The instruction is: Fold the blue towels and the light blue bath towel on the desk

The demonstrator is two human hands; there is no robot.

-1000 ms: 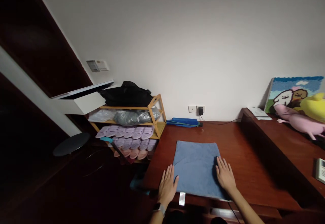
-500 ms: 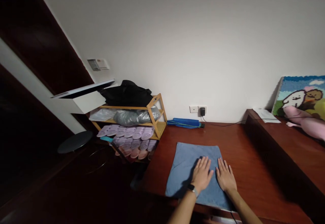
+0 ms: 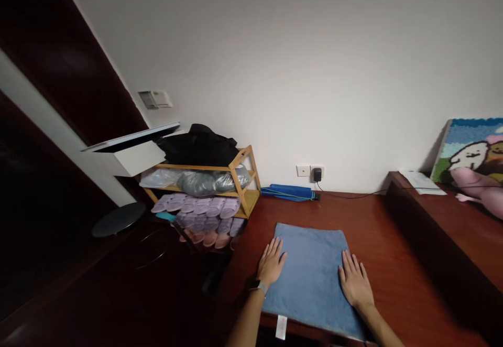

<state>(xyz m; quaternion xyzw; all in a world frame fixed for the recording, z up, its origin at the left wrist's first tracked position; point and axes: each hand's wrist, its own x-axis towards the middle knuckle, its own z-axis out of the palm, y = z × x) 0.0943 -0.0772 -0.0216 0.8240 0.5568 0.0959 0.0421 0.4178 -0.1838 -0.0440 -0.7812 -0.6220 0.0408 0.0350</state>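
Observation:
A blue plush cloth (image 3: 310,279) lies flat on the reddish-brown desk (image 3: 365,221), roughly square. A small white label (image 3: 281,327) hangs from its near edge. My left hand (image 3: 271,263), with a watch on the wrist, rests palm down on the cloth's left edge, fingers stretched out. On the opposite side, my right hand (image 3: 356,281) lies flat over the right edge, its fingers also extended. Neither hand grips anything.
A folded blue umbrella (image 3: 288,192) lies by the wall, near a black plug (image 3: 317,174) with a cable. Left of the desk stands a wooden rack (image 3: 251,179) with slippers (image 3: 212,208) and a black bag (image 3: 198,145). A pink plush toy (image 3: 477,184) sits on the raised ledge at right.
My left hand has slid left from the middle of the cloth to its left edge. My right hand stays by the right edge. The white label now shows, and the view has shifted slightly.

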